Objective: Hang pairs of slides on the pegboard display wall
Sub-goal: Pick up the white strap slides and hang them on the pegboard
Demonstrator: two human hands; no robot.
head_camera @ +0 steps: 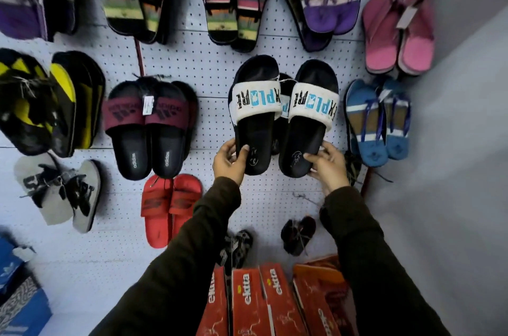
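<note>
**Q.** What does the figure show, and where is the pair being hung?

**A.** Centre right of the frame: a pair of black slides with white bands, the left slide [254, 116] and the right slide [309, 118], held heel-down against the pegboard [209, 66]. The left hand [229, 162] grasps the heel of the left slide, thumb across the footbed; the right hand [327, 164] grasps the heel of the right slide in the same way. The pair sits between the maroon slides [149, 127] at centre left and the blue sandals [378, 121] at right.

**Q.** Is the pair already on its hook?

**A.** This cannot be told. The hook, if present, is hidden behind the toes and the white tag [279, 80] between them. A third dark shoe shape shows between the two slides; what it is stays unclear.

**Q.** How is the step best done?

**A.** Probably by lifting both heels together, so that the tie joining the toes seats over the hook before either hand lets go. The bands should end level, as on the red slides [170, 206] below.

**Q.** What could go wrong?

**A.** Releasing one side first would likely let the pair swing toward the blue sandals. The red boxes [255, 302] at the bottom lie directly beneath a fall.
</note>
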